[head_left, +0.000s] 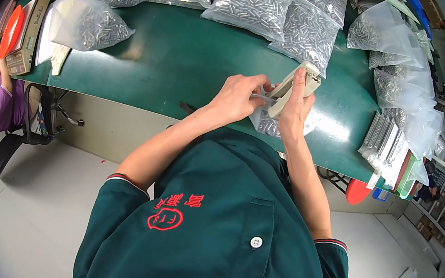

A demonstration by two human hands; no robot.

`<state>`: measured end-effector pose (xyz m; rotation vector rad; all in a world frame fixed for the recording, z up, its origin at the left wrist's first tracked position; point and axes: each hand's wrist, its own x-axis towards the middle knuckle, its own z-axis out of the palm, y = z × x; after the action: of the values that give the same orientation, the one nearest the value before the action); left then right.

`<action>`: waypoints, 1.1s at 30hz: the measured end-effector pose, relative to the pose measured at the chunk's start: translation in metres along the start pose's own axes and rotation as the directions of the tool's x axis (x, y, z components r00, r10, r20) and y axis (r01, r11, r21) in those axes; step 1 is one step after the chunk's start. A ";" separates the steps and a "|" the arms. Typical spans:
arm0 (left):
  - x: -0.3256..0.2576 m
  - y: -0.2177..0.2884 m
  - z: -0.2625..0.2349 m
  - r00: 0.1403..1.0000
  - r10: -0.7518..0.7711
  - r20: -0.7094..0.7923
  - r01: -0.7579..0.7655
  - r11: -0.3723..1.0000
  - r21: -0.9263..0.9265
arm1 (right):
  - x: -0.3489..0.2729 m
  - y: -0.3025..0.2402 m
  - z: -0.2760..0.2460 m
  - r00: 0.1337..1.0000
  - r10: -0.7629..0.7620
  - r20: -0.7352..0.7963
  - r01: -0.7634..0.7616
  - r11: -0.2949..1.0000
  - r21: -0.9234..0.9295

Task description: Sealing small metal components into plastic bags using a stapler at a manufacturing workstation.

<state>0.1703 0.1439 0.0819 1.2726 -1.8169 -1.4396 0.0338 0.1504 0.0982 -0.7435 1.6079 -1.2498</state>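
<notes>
Head camera: the left hand (237, 95) is pinching a clear bag (265, 124), fingertips nearly together, seemingly steadying it beside the cream tool (276, 109) the right hand (295, 110) is wrapping around; the bag is lying just below both hands.

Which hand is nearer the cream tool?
Right. The right hand grips the cream tool; the left hand is just left of it, at the bag.

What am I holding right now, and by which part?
Your right hand grips a cream handheld tool around its far half, thumb on top; your left hand pinches a clear plastic bag by its edge.
</notes>
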 end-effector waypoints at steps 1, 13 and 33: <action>-0.001 -0.001 0.001 1.000 0.023 -0.019 -0.023 1.000 0.005 | 0.000 0.000 0.000 1.000 -0.001 0.002 0.001 1.000 0.000; -0.004 0.007 -0.002 1.000 0.031 0.006 -0.030 0.999 -0.020 | -0.001 0.009 -0.004 1.000 -0.026 -0.018 0.027 0.997 0.078; -0.018 -0.025 -0.029 0.999 -0.006 0.051 0.018 0.974 -0.226 | 0.010 0.011 0.004 0.996 0.016 -0.088 -0.005 0.993 0.121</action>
<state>0.2110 0.1456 0.0703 1.1435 -1.6236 -1.6458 0.0351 0.1437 0.0847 -0.6110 1.5893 -1.3760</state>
